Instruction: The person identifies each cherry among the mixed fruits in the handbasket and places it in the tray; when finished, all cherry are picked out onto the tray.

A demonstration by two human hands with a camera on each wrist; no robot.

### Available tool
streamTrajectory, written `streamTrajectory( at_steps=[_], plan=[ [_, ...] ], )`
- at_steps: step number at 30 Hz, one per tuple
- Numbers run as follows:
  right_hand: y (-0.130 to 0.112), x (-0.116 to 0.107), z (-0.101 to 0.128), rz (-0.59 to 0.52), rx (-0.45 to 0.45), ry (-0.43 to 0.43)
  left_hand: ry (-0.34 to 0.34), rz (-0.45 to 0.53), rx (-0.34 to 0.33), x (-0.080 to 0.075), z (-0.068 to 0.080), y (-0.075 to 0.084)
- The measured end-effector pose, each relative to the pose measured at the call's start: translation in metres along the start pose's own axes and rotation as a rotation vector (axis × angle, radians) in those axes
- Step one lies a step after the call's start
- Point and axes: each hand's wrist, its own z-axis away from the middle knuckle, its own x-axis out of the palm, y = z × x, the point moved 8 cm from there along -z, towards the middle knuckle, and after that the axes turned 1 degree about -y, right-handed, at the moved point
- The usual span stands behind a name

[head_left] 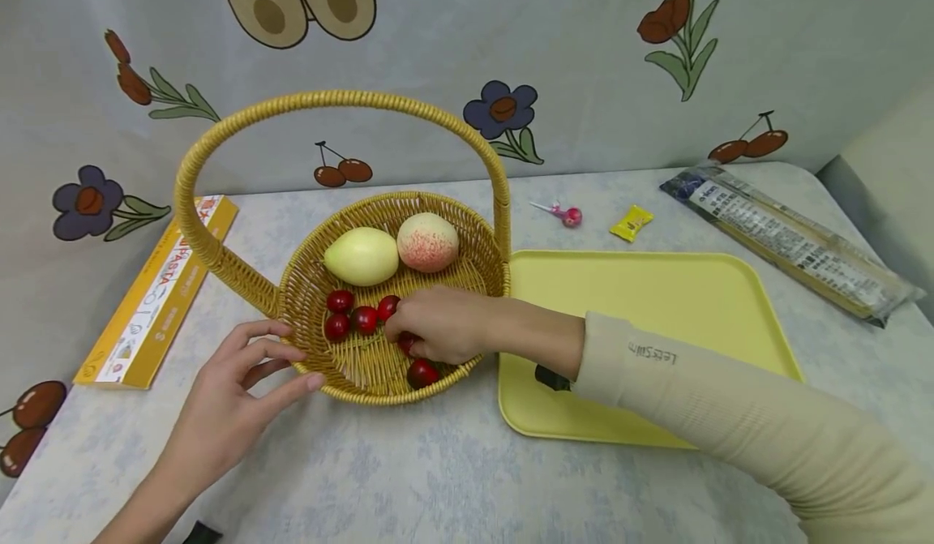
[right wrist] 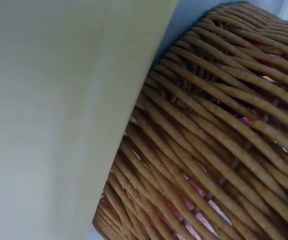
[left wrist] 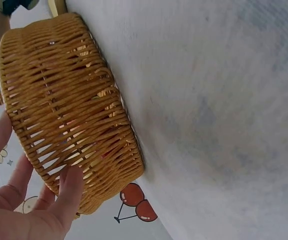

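Note:
A wicker basket (head_left: pixel 379 382) with a tall arched handle stands on the table. Inside lie a pale yellow pear-shaped fruit (head_left: pixel 362 257), a peach (head_left: pixel 428 242) with red speckles, and several dark red cherries (head_left: pixel 364 319). My right hand (head_left: pixel 445 325) reaches over the basket's right rim, fingers bent downward, pinching a cherry (head_left: pixel 407 343) that it partly covers. Another cherry (head_left: pixel 422 374) lies just below that hand. My left hand (head_left: pixel 237 390) rests its fingertips and thumb against the basket's left side; the left wrist view shows the thumb (left wrist: pixel 71 187) on the woven wall.
A yellow tray (head_left: pixel 642 284) lies to the right, partly under the right sleeve (head_left: pixel 715 398). Behind it are a lollipop (head_left: pixel 569 216), a small yellow wrapped candy (head_left: pixel 631 223) and a long plastic packet (head_left: pixel 795 240). An orange pasta box (head_left: pixel 156 301) lies at the left.

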Motion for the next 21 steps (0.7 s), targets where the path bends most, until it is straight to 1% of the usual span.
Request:
streamTrajectory(
  at_steps=[4,6,10,15,21],
  plan=[
    [0.001,0.001,-0.001,-0.002,-0.004,0.004,0.013,-0.071,-0.004,0.000,0.005,0.003],
    [0.001,0.002,-0.001,-0.005,-0.004,0.007,0.020,-0.079,-0.016,0.001,0.007,0.004],
    [0.002,0.000,0.000,-0.014,0.005,0.018,0.036,-0.049,-0.034,0.003,0.008,0.006],
    [0.001,-0.007,0.003,-0.003,0.007,0.063,0.043,-0.029,-0.026,0.001,0.006,0.007],
    [0.000,-0.019,0.015,-0.035,0.037,0.144,0.017,-0.010,-0.045,0.003,0.006,0.006]
  ],
)
